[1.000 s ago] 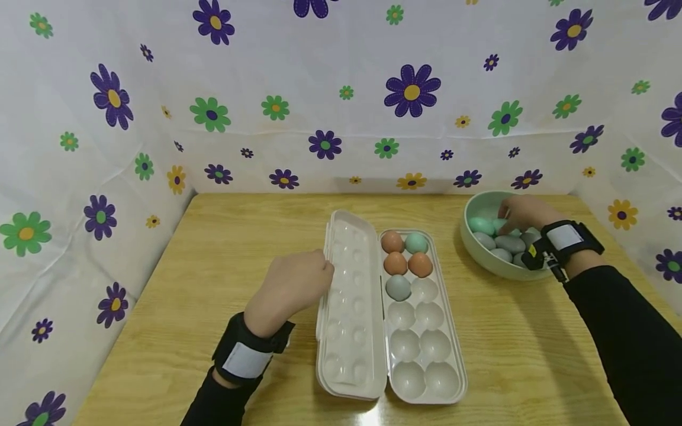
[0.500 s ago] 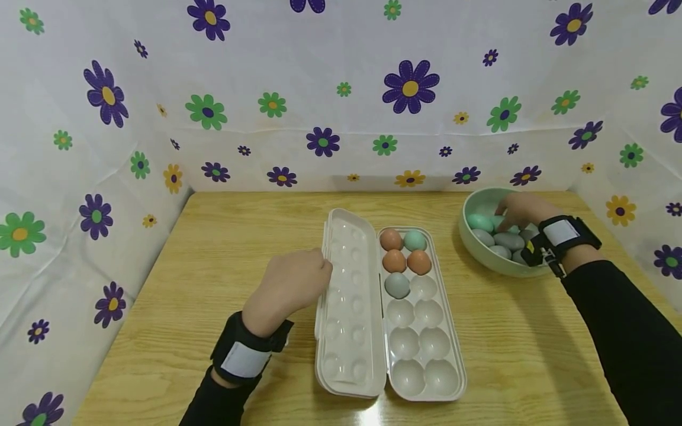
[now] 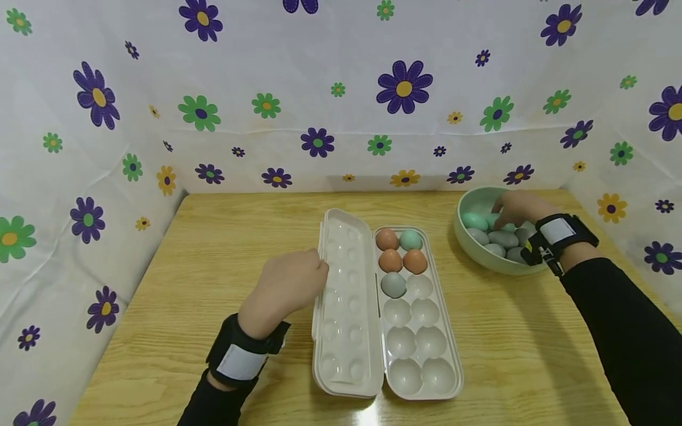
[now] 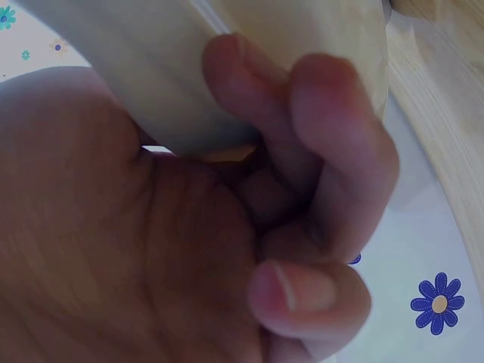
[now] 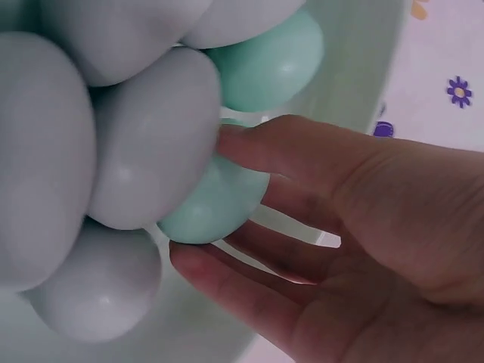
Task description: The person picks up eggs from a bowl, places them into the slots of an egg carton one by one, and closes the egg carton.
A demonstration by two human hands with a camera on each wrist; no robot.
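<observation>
An egg carton lies opened flat on the table, its pale lid [image 3: 341,307] on the left and its cupped tray [image 3: 457,370] on the right. My left hand [image 3: 288,285] grips the lid's left edge; in the left wrist view its curled fingers [image 4: 333,98] lie against the pale plastic. Over at the right, my right hand [image 3: 524,210] reaches into a light green bowl [image 3: 498,264]. There, thumb and fingers hold a mint green egg [image 5: 215,204] from both sides, partly tucked behind a grey egg [image 5: 155,144].
Three brown eggs [image 3: 390,260], a mint egg [image 3: 410,239] and a grey-blue egg [image 3: 393,284] sit in the tray's far cups. Several grey eggs [image 3: 503,239] and another mint egg [image 3: 475,221] lie in the bowl. A flower-print cloth [image 3: 319,71] hangs around the wooden table [image 3: 224,236].
The head view shifts slightly. Both hands keep their places, the left at the lid and the right inside the bowl.
</observation>
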